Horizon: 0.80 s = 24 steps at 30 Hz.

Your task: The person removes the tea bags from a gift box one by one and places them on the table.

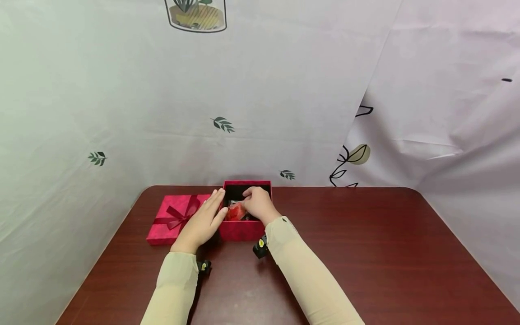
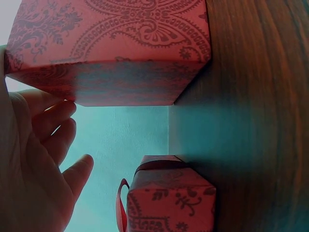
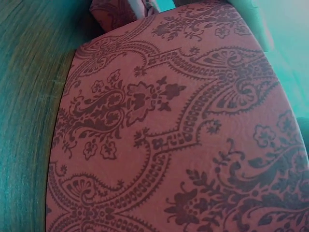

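A red patterned gift box (image 1: 242, 230) stands open at the far edge of the table, its inside dark. My right hand (image 1: 260, 203) reaches into it from the right, fingers bent downward. Close by its fingertips lies a shiny red packet (image 1: 235, 212); whether they pinch it is hidden. In the right wrist view the box's side wall (image 3: 159, 116) fills the picture, with no fingers showing. At the box's left side is my left hand (image 1: 203, 223), fingers straight. The left wrist view has this hand (image 2: 43, 159) with its fingertips up against the box (image 2: 125, 38).
The matching box lid (image 1: 172, 210) with a dark red ribbon bow (image 1: 177, 218) lies left of the box, partly behind the left hand. A brown wooden table (image 1: 365, 253) extends right and toward me. Behind it hangs a pale cloth (image 1: 260, 90) with leaf prints.
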Motion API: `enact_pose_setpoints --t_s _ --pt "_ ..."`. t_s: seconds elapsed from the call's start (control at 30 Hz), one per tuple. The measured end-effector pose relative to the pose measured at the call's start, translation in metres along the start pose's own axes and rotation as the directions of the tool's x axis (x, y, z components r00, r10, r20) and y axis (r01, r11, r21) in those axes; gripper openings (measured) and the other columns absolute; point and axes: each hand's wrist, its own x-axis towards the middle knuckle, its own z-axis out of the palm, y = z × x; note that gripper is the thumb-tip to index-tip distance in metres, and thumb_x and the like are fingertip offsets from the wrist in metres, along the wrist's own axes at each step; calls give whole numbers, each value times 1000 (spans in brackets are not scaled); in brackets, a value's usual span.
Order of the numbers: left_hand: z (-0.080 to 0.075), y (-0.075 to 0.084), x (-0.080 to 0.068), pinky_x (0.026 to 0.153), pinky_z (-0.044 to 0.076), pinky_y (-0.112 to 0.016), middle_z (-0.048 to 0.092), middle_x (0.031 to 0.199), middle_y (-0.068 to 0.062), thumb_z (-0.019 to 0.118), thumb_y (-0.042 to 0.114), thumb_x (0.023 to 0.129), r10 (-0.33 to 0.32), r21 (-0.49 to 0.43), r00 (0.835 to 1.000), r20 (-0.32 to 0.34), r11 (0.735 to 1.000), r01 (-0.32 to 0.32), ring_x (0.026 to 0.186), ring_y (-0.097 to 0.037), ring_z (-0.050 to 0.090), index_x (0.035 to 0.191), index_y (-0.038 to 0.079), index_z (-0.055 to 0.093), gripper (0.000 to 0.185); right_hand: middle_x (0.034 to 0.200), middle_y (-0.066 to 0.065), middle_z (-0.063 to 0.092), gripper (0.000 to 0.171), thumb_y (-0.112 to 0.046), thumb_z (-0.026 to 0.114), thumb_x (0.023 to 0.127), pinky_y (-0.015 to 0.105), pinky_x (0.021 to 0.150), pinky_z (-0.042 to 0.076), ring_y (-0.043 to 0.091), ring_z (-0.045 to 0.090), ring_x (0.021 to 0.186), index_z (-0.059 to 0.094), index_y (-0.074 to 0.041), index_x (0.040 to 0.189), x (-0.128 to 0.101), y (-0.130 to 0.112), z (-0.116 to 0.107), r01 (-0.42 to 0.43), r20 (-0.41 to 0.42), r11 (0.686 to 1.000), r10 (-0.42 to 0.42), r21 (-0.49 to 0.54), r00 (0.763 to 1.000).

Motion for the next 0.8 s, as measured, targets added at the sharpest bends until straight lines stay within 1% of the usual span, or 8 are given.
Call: enact_pose_setpoints --t_s 0.07,0.17,0.3,0.37,0.5,0.63,0.73,0.8 --pt "0 0 0 121 22 -55 24 167 -9 50 32 107 2 -1 1000 -1 1000 -2 154 -32 18 161 9 29 62 93 14 72 32 -6 69 92 33 69 61 18 70 68 67 7 121 0 0 0 -24 16 999 24 38 1000" --pt "0 0 0 121 23 -54 24 167 -9 49 34 107 2 0 1000 3 1000 -2 155 -31 18 161 9 29 63 84 13 73 24 -7 71 92 29 61 61 18 70 57 72 7 111 1 0 1 -62 40 995 59 77 997" --pt "0 -1 1 121 23 -55 24 167 -8 47 36 107 -2 5 1000 10 1000 2 155 -32 17 161 9 27 64 71 10 72 11 -6 72 92 27 58 60 14 67 50 75 4 93 1 -1 1 -80 69 992 74 94 995" --pt "-1 0 0 121 23 -54 23 167 -8 48 37 107 -7 0 1000 12 1000 7 155 -31 17 161 10 27 64 69 8 71 10 -6 72 92 28 58 60 14 67 50 75 2 89 1 -1 1 -78 83 992 70 99 994" --pt "-1 1 0 121 23 -55 23 167 -8 48 37 107 -10 2 1000 12 1000 10 155 -30 17 161 11 27 64 69 8 71 9 -4 70 92 29 58 61 14 67 51 76 2 89 1 0 0 -63 99 992 53 106 994" --pt "-1 1 0 122 22 -54 24 167 -10 48 37 107 1 19 1000 5 1000 -1 155 -30 17 161 10 28 64 71 8 71 11 -3 67 92 29 58 60 14 67 51 76 1 88 1 -1 -1 -42 81 994 34 99 996" --pt "-1 1 1 122 21 -54 27 166 -12 49 34 107 26 58 1000 -5 998 -26 154 -31 19 160 7 30 62 75 9 71 11 -3 67 93 30 57 60 16 67 53 76 2 94 0 -2 -2 -24 60 996 19 88 998" --pt "-2 2 1 122 20 -55 29 165 -14 50 33 106 46 101 999 -9 994 -45 154 -32 21 159 6 33 61 80 11 73 14 -5 67 94 31 59 60 17 68 55 76 3 101 -1 -3 -2 -5 43 997 1 73 999"
